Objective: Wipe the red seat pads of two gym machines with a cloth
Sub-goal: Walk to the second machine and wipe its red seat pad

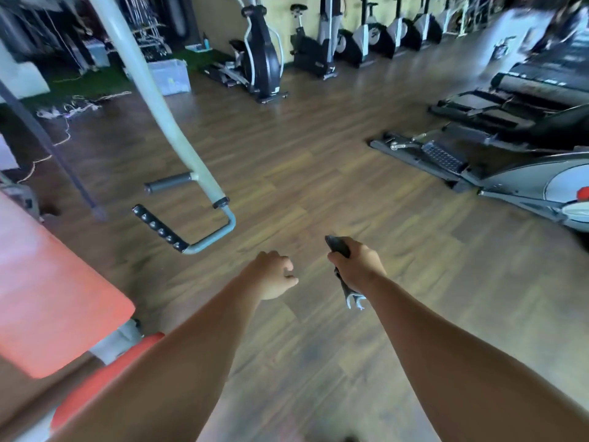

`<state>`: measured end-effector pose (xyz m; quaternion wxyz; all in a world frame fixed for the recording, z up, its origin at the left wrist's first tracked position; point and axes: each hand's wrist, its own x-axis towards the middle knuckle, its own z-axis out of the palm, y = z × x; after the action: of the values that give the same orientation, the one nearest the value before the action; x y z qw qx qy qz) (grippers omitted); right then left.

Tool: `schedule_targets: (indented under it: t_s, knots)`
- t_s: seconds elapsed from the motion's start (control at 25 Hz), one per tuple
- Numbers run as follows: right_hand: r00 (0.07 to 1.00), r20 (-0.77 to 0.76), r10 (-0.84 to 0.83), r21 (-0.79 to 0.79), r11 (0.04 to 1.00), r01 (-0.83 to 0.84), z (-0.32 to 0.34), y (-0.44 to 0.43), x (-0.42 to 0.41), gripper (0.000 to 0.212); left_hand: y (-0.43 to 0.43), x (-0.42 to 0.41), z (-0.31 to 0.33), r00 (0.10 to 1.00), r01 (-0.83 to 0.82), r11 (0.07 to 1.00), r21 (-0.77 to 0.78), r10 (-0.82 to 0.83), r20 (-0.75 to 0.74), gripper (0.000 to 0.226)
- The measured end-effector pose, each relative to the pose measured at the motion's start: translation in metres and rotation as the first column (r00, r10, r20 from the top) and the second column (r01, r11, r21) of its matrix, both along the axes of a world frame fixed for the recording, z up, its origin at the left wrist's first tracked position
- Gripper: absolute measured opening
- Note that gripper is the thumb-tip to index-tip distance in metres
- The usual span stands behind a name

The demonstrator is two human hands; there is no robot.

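Two bare forearms are extended over a wood floor [318, 173]. A dark cloth [338, 247] is gripped in the fist of the right hand [357, 264]; one end projects above the knuckles, and a paler end hangs below the wrist. The left hand [274, 275] is loosely curled, nothing is held in it, and it is set just left of the cloth without touching it.

A red pad [54, 301] is seen left of the cloth, well apart from both hands and blurred. A second red pad [105, 374] lies below it, partly hidden by the left forearm; the two are joined by a pale grey bracket [118, 339].

Beyond the left hand, a pale grey machine arm [153, 100] descends from the upper edge and ends in a bent handle [178, 232] with a black studded grip. A short grey grip [167, 182] projects from the arm above it.

Far beyond the cloth, exercise bikes [318, 43] and an elliptical [261, 55] are ranged along a yellow wall. To the right of the cloth a treadmill [541, 81] and a second elliptical [522, 183] are visible. A clear bin [169, 76] and loose cords [70, 106] lie at the far left. The right edge of the scene is blurred.
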<state>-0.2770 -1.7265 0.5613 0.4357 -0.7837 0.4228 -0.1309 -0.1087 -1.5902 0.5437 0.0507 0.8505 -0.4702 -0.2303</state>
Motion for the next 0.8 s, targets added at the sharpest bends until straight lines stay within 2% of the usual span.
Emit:
schedule_targets:
  t_s: [0.16, 0.32, 0.56, 0.8]
  knots:
    - [0.999, -0.051, 0.020, -0.040, 0.999, -0.022, 0.012, -0.098, 0.012, 0.028, -0.091, 0.014, 0.009, 0.998, -0.007, 1.000, -0.020, 0.008, 0.056, 0.051]
    - [0.994, -0.069, 0.082, -0.078, 0.993, -0.087, 0.018, -0.161, 0.057, 0.030, -0.151, 0.054, 0.008, 0.993, -0.022, 1.000, 0.004, 0.021, 0.119, 0.052]
    - [0.991, -0.050, 0.125, -0.109, 0.985, -0.130, 0.016, -0.250, 0.179, 0.031, -0.234, 0.167, -0.004, 0.986, -0.038, 0.999, 0.014, 0.035, 0.164, 0.052]
    - [0.991, -0.032, 0.133, -0.104, 0.985, -0.136, 0.028, -0.326, 0.319, 0.030, -0.307, 0.290, 0.001, 0.992, -0.075, 0.997, 0.026, 0.072, 0.104, 0.053]
